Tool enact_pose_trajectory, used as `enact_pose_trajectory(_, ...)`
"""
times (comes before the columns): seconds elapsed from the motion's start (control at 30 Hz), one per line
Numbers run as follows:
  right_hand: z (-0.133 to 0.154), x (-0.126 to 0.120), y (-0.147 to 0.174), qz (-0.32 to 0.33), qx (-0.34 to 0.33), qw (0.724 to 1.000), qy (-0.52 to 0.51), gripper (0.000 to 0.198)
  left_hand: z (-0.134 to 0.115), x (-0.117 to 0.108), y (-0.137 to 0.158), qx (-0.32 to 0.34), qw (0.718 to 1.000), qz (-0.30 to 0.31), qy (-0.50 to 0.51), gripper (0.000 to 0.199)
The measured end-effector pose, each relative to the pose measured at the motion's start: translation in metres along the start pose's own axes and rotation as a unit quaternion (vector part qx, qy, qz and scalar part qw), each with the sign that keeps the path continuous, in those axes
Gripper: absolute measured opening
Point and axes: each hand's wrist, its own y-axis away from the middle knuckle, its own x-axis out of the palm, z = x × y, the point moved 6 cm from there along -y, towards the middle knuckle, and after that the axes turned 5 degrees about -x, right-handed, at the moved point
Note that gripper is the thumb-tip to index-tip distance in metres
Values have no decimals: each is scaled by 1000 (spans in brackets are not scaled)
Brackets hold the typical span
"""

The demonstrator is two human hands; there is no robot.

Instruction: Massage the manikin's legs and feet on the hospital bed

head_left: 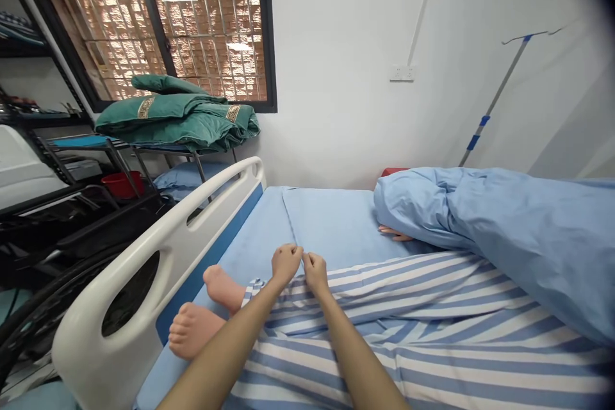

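Observation:
My left hand (287, 262) and my right hand (314, 270) are both closed, side by side and almost touching, over the far leg of a lying figure. Blue-and-white striped trousers (403, 282) cover the figure's legs. Whatever my fingers pinch, if anything, is hidden; trouser cloth lies under them and the light blue bed sheet (336, 218) just beyond. A crease in the sheet runs from near my hands to the far edge. Two bare, manikin-like feet (195, 330) stick out left of my forearms. A folded-back blue quilt (500, 224) covers the upper body, with fingers (394, 233) showing under its edge.
A white bed end board (187, 230) rises at the left. Beyond it are a dark wheelchair (72, 250), a red bucket (122, 184) and folded green bedding (182, 115) on a stand. An IV pole (497, 99) leans in view at the right, before the wall.

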Motion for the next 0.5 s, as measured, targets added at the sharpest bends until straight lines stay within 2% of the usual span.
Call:
enact_pose_trajectory(0.07, -1, -1, -1, -3, 4, 1000, -31, 35, -7, 7, -5, -26, 998, -20, 57, 31)
enact_pose_trajectory(0.17, -4, -3, 0, -18, 15, 998, -61, 35, 4, 26, 5, -82, 992, -34, 91, 35)
enact_pose_trajectory(0.3, -6, -4, 2, -43, 31, 997, -53, 34, 20, 43, 23, -86, 996, -19, 29, 37)
enact_pose_trajectory(0.5, 6, -10, -6, 8, 14, 1000, -1, 37, 18, 42, 25, -91, 996, 18, -19, 41)
